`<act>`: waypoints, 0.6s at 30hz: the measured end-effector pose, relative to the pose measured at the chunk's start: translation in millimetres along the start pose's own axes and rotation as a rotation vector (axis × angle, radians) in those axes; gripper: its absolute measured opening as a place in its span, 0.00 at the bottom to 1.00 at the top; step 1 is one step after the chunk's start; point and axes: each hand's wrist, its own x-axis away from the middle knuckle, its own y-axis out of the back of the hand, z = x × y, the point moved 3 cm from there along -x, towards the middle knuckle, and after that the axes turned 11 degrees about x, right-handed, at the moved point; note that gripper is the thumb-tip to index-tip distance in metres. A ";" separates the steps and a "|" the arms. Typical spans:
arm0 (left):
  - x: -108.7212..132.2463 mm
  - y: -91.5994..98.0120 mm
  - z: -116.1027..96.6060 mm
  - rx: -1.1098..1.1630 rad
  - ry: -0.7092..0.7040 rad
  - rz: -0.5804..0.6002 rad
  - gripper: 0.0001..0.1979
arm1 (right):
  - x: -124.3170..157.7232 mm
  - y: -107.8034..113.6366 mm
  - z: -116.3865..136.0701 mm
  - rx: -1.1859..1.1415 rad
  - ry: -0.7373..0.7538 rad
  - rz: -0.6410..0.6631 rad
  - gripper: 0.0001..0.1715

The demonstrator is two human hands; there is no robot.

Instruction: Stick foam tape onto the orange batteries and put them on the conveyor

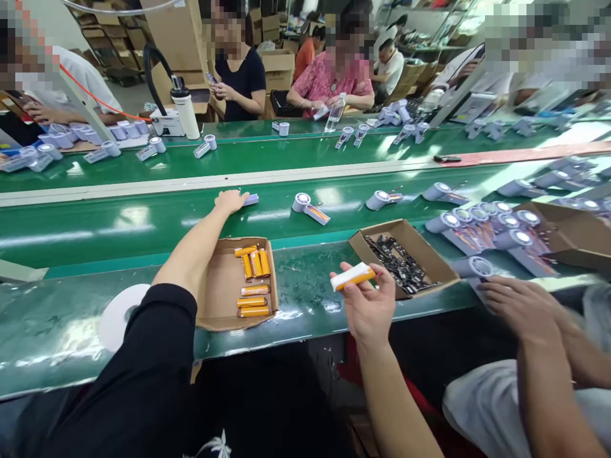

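My left hand [230,201] reaches far out over the green belt [143,222] and rests closed on a small white fan part [250,200]. My right hand [367,305] is held up near the bench edge, fingers wrapped round an orange battery with a white pad [352,277] on it. Between my arms lies an open cardboard box [219,286] with several orange batteries [252,280]. To the right of my right hand stands a second box of dark circuit boards [401,262].
White handheld fans [309,207] lie along the belt, with a cluster [482,229] at the right. A neighbour's hand [515,305] rests at the bench edge to my right. A roll of white tape [119,315] sits at the left. Several people work across the far belt.
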 end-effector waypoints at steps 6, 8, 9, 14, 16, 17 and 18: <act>-13.9 -34.0 -18.0 -0.017 -0.271 0.110 0.28 | -48.9 4.0 17.8 0.136 0.116 -0.018 0.35; -13.7 -43.5 -24.8 -0.049 -0.324 0.167 0.29 | -86.3 -35.4 10.8 0.209 0.102 0.160 0.34; -13.8 -47.2 -27.8 -0.072 -0.342 0.192 0.30 | -104.8 -61.1 2.4 0.254 0.084 0.275 0.35; -16.5 -55.3 -36.4 -0.120 -0.354 0.214 0.27 | -159.5 -176.4 -55.5 0.632 0.101 0.710 0.31; -17.4 -56.7 -38.9 -0.109 -0.355 0.210 0.26 | -162.8 -194.8 -69.5 0.856 0.183 0.783 0.29; -17.5 -57.5 -40.2 -0.104 -0.360 0.212 0.26 | -162.3 -198.0 -73.4 0.969 0.223 0.807 0.29; -17.4 -58.5 -41.5 -0.098 -0.364 0.215 0.26 | -161.1 -198.8 -75.7 1.079 0.256 0.830 0.29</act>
